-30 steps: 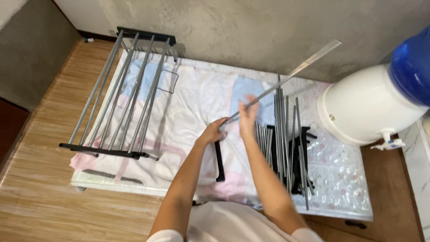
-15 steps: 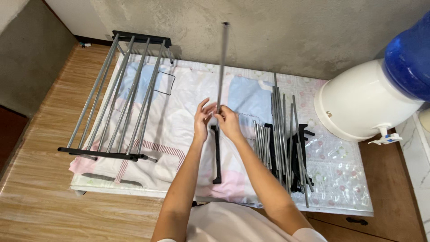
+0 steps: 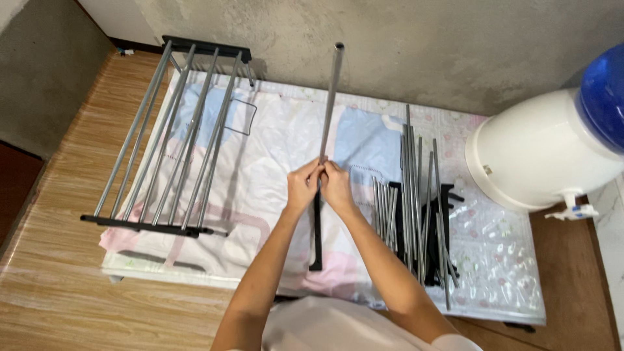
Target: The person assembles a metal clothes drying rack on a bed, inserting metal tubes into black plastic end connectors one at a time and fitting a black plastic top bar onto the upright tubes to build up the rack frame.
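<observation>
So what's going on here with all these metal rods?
A person holds one long grey metal tube with the left hand and right hand together, its lower end meeting a black plastic bar on the pastel plastic sheet. A loose pile of grey rods lies to the right, a finished silver rack section to the left.

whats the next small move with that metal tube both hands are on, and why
Probably press the metal tube straight down into the black bar. Left hand and right hand grip it together at its lower end, right where it meets the bar lying on the sheet, and the tube points away in line with the bar. Whether it is already seated cannot be told.
</observation>
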`<state>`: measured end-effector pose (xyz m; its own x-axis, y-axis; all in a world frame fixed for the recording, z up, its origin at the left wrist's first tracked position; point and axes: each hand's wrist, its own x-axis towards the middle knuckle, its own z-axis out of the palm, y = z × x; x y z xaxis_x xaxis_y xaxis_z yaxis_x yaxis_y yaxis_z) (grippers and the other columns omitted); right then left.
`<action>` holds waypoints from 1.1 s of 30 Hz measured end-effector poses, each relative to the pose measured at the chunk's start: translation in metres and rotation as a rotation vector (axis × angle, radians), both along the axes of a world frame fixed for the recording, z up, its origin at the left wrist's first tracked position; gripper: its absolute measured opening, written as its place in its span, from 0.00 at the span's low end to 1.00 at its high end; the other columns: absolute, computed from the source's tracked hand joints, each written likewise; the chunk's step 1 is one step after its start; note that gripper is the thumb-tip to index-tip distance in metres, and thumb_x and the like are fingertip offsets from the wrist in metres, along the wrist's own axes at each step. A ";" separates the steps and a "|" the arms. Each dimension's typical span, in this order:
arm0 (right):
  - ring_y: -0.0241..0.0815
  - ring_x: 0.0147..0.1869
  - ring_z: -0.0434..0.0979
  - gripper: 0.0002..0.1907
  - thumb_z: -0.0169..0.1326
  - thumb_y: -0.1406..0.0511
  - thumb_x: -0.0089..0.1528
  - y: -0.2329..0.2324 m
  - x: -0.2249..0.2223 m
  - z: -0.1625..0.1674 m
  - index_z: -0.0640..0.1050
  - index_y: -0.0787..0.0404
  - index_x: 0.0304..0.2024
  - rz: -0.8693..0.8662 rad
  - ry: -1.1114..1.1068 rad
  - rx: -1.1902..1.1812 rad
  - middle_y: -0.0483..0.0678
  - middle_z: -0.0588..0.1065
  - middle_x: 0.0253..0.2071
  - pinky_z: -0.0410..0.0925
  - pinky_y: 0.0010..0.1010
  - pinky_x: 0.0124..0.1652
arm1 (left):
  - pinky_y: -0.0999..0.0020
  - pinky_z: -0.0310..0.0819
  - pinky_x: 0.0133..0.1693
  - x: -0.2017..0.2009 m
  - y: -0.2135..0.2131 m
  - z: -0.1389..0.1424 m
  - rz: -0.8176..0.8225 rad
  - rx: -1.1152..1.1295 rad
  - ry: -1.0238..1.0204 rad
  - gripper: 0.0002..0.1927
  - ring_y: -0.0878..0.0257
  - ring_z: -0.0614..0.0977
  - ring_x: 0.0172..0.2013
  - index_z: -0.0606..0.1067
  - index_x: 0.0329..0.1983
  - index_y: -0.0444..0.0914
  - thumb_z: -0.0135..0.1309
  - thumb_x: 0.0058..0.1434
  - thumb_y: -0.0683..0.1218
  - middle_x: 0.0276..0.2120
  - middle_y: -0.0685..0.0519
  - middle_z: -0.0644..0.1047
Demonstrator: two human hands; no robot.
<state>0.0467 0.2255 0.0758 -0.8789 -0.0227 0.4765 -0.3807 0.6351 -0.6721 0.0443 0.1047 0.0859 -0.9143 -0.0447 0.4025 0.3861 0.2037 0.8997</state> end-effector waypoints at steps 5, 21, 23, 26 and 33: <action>0.67 0.41 0.78 0.07 0.51 0.77 0.59 0.003 0.000 0.003 0.74 0.70 0.40 -0.050 -0.033 0.002 0.62 0.76 0.38 0.70 0.49 0.38 | 0.69 0.82 0.40 -0.007 0.006 -0.009 -0.012 -0.019 0.136 0.13 0.56 0.88 0.39 0.81 0.52 0.37 0.55 0.65 0.38 0.45 0.43 0.84; 0.64 0.41 0.79 0.10 0.53 0.77 0.59 0.003 0.008 0.006 0.75 0.69 0.43 -0.025 0.020 -0.062 0.63 0.77 0.40 0.71 0.45 0.37 | 0.64 0.80 0.48 0.012 0.003 0.004 -0.018 -0.002 0.062 0.13 0.52 0.86 0.48 0.80 0.53 0.35 0.57 0.66 0.42 0.50 0.43 0.82; 0.59 0.40 0.81 0.06 0.56 0.76 0.61 0.005 0.005 0.001 0.77 0.68 0.41 -0.001 -0.010 -0.094 0.60 0.78 0.38 0.72 0.41 0.37 | 0.60 0.75 0.52 0.027 0.001 -0.017 0.075 0.010 -0.036 0.17 0.51 0.82 0.52 0.77 0.59 0.35 0.49 0.71 0.45 0.58 0.42 0.77; 0.45 0.38 0.85 0.05 0.56 0.74 0.62 0.012 -0.003 -0.003 0.77 0.66 0.42 -0.040 -0.250 -0.277 0.52 0.80 0.36 0.74 0.31 0.35 | 0.56 0.69 0.56 0.046 -0.004 -0.053 0.296 -0.219 -0.189 0.25 0.45 0.76 0.56 0.74 0.62 0.32 0.53 0.67 0.51 0.57 0.37 0.74; 0.42 0.46 0.85 0.09 0.54 0.72 0.65 0.023 -0.020 0.021 0.75 0.65 0.48 -0.005 -0.368 -0.866 0.49 0.78 0.42 0.77 0.28 0.42 | 0.58 0.78 0.42 0.066 -0.026 -0.065 0.097 0.148 -0.701 0.21 0.49 0.85 0.38 0.79 0.49 0.32 0.54 0.64 0.54 0.40 0.43 0.83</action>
<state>0.0263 0.2488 0.0970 -0.9767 0.2139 0.0174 -0.0486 -0.1415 -0.9887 0.1100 0.0792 0.0205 -0.9444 -0.1475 -0.2937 -0.3055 0.0643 0.9500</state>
